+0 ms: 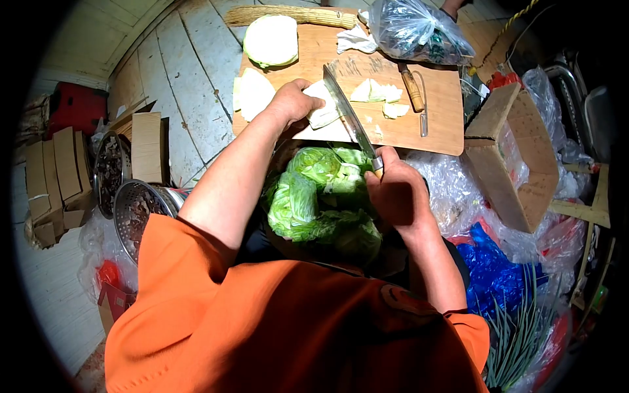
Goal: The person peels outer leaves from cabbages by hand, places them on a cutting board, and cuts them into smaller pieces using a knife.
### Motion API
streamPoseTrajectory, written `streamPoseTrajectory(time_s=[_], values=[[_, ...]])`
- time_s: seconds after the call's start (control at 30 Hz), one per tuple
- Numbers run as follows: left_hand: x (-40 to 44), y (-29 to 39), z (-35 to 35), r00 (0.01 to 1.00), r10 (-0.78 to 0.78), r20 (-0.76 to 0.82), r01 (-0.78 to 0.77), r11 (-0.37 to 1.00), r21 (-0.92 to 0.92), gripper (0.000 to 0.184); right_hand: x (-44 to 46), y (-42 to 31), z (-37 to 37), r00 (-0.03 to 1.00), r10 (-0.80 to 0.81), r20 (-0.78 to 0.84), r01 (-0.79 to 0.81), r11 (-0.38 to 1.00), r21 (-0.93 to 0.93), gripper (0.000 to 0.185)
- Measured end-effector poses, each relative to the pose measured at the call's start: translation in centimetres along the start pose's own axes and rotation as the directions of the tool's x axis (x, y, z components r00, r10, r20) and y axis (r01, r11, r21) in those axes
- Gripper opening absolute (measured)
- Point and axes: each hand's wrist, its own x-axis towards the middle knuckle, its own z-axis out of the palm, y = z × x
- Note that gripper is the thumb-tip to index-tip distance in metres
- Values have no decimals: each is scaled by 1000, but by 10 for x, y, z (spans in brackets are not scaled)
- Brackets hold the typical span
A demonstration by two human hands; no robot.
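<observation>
My right hand [398, 190] is closed round the handle of a long kitchen knife [348, 112], whose blade points away from me over the wooden board [426, 134]. On the board my left hand [295, 103] grips a pale piece of cabbage [321, 112], which lies against the left side of the blade. To the left lies another cut cabbage chunk [255, 93], with a large cabbage half [271, 40] behind it. Small cut cabbage pieces [377, 92] are right of the blade. Below the board's near edge, green cabbage leaves [295, 196] fill a container mostly hidden from view.
A wooden-handled tool [411, 86] lies on the board near a clear plastic bag [419, 33] and a straw brush [288, 14]. At right stand an open cardboard box [517, 154], a blue bag [495, 262] and green onions [521, 334]. Metal colanders [141, 213] are at left.
</observation>
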Motion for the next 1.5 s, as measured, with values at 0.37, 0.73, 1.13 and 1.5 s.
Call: streamPoseTrajectory(time_s=[0.37,0.73,1.13,1.5], values=[[5,-10,16,983,-131,-131,79,934,-348,35,-5,-7,4,1000,-1,-28,2,999,36,25],[10,-15,19,979,-67,-190,26,977,-211,40,-3,-4,26,997,-60,-48,60,998,0,14],[4,-9,16,982,-31,-186,9,993,-121,33,-3,-8,26,999,-10,42,15,993,-120,14],[12,-14,17,983,-34,-182,17,995,-93,39,-1,-14,21,991,36,129,-31,998,-46,15]])
